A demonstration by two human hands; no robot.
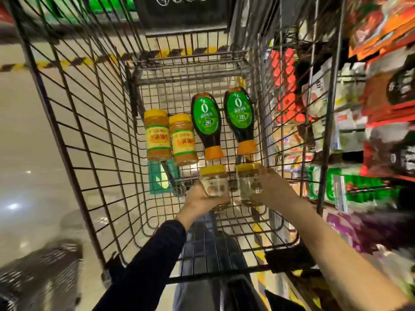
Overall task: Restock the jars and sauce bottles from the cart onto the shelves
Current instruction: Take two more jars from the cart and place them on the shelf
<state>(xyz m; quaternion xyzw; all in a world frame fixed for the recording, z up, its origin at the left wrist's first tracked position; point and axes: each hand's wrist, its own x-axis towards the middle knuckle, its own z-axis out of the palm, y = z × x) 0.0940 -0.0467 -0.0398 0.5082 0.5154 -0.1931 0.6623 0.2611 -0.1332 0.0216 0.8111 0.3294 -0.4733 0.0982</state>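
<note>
I look down into a wire cart (94, 140). My left hand (198, 199) grips a clear jar with a yellow lid (213, 180). Beside it, my right hand (272, 187) grips a second clear yellow-lidded jar (247, 180). Both jars are inside the cart, near its bottom. Flat on the cart floor lie two yellow-capped seasoning jars (157, 135) (183, 140) at the left. To their right lie two dark sauce bottles with green labels and orange caps (207, 124) (240, 117).
Stocked shelves (377, 135) with red, green and white packages run along the cart's right side, blurred. A pale shiny floor (29, 153) with a yellow-black striped line lies to the left. A dark wire object (42, 274) sits at the lower left.
</note>
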